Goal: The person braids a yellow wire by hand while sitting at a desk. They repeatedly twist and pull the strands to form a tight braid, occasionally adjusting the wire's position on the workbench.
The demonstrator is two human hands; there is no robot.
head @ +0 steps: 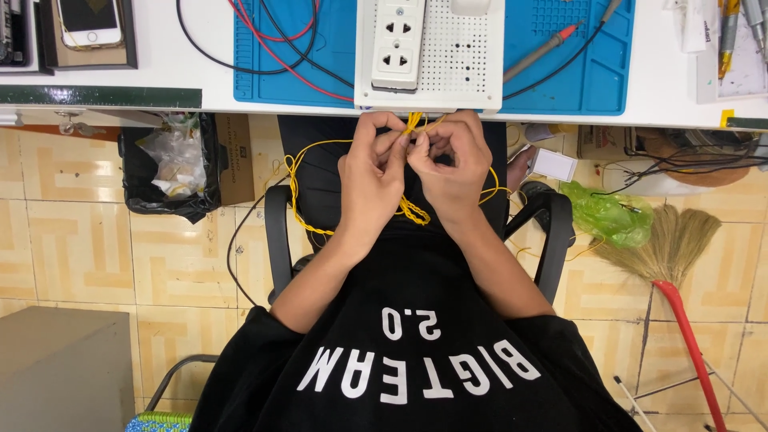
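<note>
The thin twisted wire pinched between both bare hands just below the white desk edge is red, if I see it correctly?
Not quite: the thin twisted wire is yellow, not red. The head view shows the left hand and right hand both pinching it just below the white desk edge.

Yellow wire (298, 186) — thin, smooth plastic insulation, slightly glossy, pinched in both hands. Counter (160, 72): smooth white laminate. Blue mat (576, 72) — matt, rubbery, finely gridded. White perforated board (464, 56): matt plastic. Black shirt (400, 320): matt cloth. Floor (80, 248): glossy ceramic tile. Broom (668, 240) at right — coarse straw bristles, glossy red handle.
</note>
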